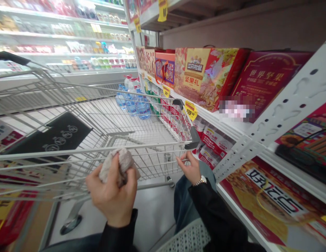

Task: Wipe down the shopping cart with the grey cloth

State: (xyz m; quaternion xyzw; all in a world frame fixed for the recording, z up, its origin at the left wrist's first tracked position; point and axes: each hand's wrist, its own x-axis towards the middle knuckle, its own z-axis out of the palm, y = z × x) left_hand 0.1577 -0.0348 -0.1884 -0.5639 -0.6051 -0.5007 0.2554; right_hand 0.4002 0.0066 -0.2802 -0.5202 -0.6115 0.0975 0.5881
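My left hand is closed around a crumpled grey-pink cloth, held against the near wires of a metal shopping cart. Lower right, my right hand, with a watch on the wrist, has its fingers curled on the cart's wire frame near the grey corner bumper. The cart stands tilted across the left and middle of the view. Both sleeves are black. My knees in blue jeans show below the hands.
A white store shelf runs along the right with red gift boxes and yellow price tags. Water bottles stand on the floor beyond the cart. Chilled shelves fill the far left. A white perforated seat is under me.
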